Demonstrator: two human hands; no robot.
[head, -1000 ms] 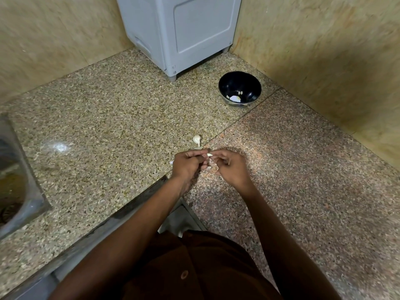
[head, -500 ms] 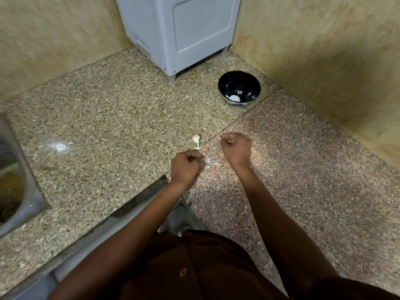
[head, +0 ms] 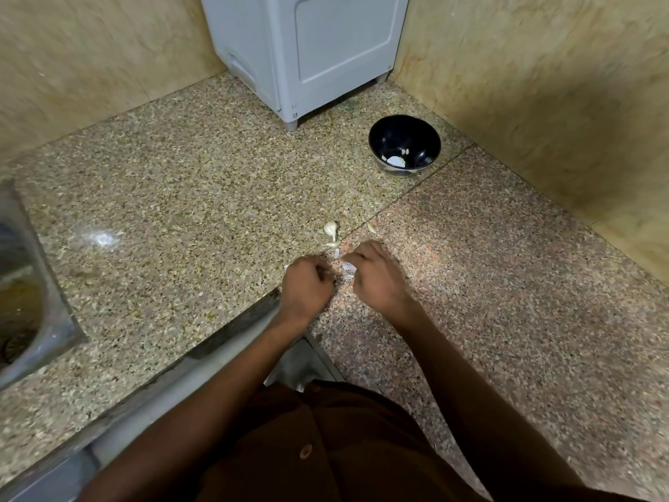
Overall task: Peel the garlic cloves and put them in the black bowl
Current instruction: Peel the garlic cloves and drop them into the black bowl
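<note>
My left hand (head: pixel 307 284) is curled into a fist on the granite counter and my right hand (head: pixel 376 277) sits close beside it with bent fingers. Between their fingertips shows a small white garlic clove (head: pixel 348 268), which both hands pinch; most of it is hidden. An unpeeled clove (head: pixel 330 228) lies just beyond the hands, with a strip of skin (head: pixel 333 244) below it and another scrap (head: pixel 371 228) to its right. The black bowl (head: pixel 409 132) stands farther back right and holds a few peeled cloves (head: pixel 396 161).
A grey appliance (head: pixel 307 48) stands in the back corner, close behind the bowl. Tiled walls (head: pixel 543 103) close in the counter at the back and right. A steel sink (head: pixel 21 284) is at the far left. The counter's front edge (head: pixel 217 353) runs diagonally below my hands.
My right hand swung out to the right away from the left hand, then came back beside it. A new scrap of skin lies on the counter beyond the right hand.
</note>
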